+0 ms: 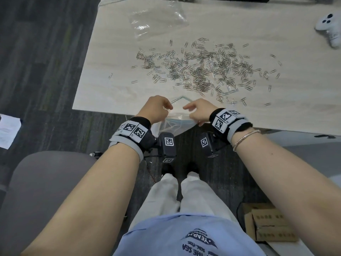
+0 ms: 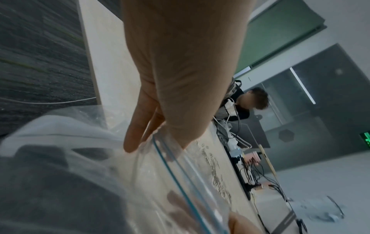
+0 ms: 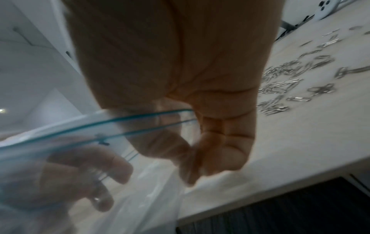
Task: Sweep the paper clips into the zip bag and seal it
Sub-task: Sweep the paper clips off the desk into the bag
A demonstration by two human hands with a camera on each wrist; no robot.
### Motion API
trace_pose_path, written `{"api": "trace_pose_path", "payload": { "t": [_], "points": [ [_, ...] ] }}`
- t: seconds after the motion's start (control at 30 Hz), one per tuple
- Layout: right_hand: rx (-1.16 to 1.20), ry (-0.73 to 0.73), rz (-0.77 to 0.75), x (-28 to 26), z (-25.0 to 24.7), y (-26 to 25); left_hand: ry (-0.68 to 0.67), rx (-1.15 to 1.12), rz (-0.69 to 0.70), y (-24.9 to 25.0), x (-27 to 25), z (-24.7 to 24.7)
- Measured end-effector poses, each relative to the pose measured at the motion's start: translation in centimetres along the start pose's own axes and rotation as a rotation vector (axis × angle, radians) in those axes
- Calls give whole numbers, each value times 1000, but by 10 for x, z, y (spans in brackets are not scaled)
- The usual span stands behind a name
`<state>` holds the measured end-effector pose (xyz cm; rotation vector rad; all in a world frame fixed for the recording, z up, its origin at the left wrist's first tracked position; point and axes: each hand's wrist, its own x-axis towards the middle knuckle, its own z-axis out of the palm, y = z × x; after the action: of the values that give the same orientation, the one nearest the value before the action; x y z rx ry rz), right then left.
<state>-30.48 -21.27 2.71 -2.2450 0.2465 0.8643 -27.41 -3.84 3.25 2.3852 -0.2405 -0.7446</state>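
Observation:
Several silver paper clips (image 1: 201, 71) lie scattered across the pale wooden table (image 1: 114, 89). A clear zip bag (image 1: 175, 124) with a blue zip line hangs at the table's near edge, its mouth pulled apart. My left hand (image 1: 156, 109) pinches the left side of the bag's mouth, and my right hand (image 1: 198, 111) pinches the right side. The left wrist view shows the blue zip line (image 2: 176, 174) running under my left hand (image 2: 180, 79). In the right wrist view my right hand (image 3: 200, 126) holds the zip bag (image 3: 80, 131), with paper clips (image 3: 290, 82) beyond.
A second clear plastic bag (image 1: 156, 19) lies at the table's far left. A white controller (image 1: 330, 26) sits at the far right. A grey chair (image 1: 42, 191) stands to my left, cardboard boxes (image 1: 271, 224) on the floor to my right.

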Motion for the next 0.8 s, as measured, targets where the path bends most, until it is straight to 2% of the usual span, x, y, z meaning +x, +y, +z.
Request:
{"api": "trace_pose_path", "payload": {
  "t": [0.1, 0.17, 0.27, 0.37, 0.47, 0.6, 0.7, 0.8],
  "points": [
    [-70, 16, 52, -6, -1, 14, -82, -18, -4, 6, -1, 12],
    [-70, 90, 44, -10, -5, 23, -134, 11, -12, 10, 0, 20],
    [105, 227, -73, -15, -7, 32, -103, 68, 17, 14, 4, 28],
    [315, 299, -94, -22, -9, 29, -125, 5, 63, 19, 7, 32],
    [165, 285, -73, -24, -13, 30, -115, -99, 68, 30, 5, 29],
    [-42, 254, 83, -30, -20, 35, -140, -98, 129, 41, 6, 23],
    [-27, 270, 137, -40, -26, 40, -250, -39, 126, 48, 6, 28],
    [110, 402, 20, -53, -27, 48, -331, 24, 123, 59, 6, 43]
  ]
}}
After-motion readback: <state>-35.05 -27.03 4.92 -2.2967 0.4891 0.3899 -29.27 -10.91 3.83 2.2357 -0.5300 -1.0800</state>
